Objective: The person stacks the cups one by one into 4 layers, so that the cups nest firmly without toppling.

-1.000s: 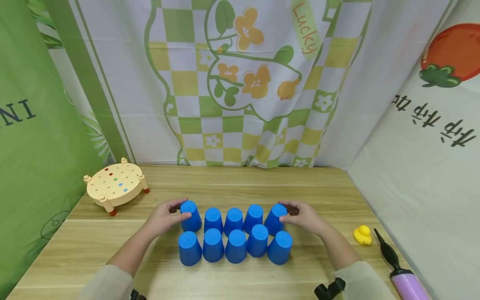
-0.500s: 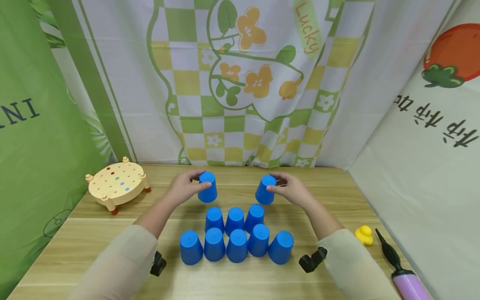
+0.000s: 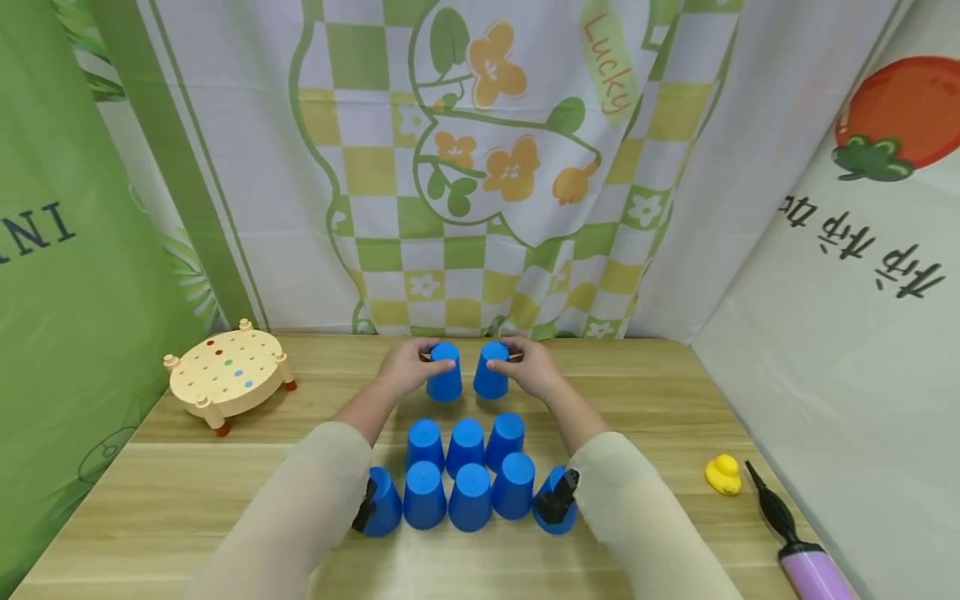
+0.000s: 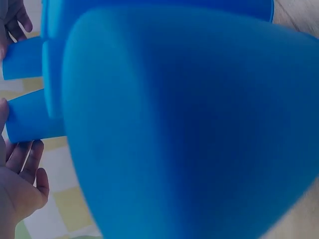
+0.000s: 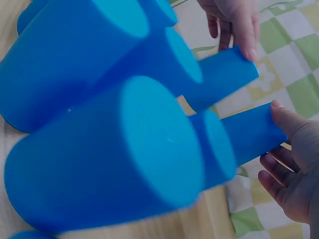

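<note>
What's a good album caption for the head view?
Left hand, right hand: each grips a blue cup beyond eight more cups.

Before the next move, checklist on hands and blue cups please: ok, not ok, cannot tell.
1. Grip, left hand: ok, thumb and fingers hold the left inverted blue cup.
2. Grip, right hand: ok, same on the right inverted blue cup.
3. Gap between the held cups: ok, visible in the head view.
4. Held cups' rims touching the wooden tabletop: cannot tell.
5. Full head view of the five-cup front row: not ok, black wrist cameras partly cover both end cups.
6. Yellow toy duck away from both hands: ok, off to the right.
</note>
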The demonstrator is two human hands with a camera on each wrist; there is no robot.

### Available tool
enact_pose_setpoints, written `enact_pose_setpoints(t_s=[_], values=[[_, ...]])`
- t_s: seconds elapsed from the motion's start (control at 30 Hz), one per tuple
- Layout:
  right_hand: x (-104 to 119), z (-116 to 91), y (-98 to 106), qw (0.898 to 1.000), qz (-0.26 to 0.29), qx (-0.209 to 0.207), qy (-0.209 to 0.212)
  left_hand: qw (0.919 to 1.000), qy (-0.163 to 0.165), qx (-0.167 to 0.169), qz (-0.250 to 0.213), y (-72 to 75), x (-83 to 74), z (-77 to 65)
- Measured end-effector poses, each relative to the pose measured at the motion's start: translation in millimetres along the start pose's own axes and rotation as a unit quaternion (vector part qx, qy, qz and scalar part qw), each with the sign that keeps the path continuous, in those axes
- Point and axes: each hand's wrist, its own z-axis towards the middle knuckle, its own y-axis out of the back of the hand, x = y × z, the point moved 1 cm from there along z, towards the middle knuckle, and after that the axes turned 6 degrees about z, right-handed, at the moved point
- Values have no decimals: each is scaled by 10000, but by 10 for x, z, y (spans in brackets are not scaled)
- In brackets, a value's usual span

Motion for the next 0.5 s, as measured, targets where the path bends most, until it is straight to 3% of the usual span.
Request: enact_pose_setpoints(t_s=[0.23, 0.5], values=[[-99, 27, -209, 9998, -9, 63, -169, 9999, 83, 117, 58, -121, 45, 5], [-168, -5, -276, 9994, 74, 198, -283, 9988, 196, 386, 240, -247, 77, -6]])
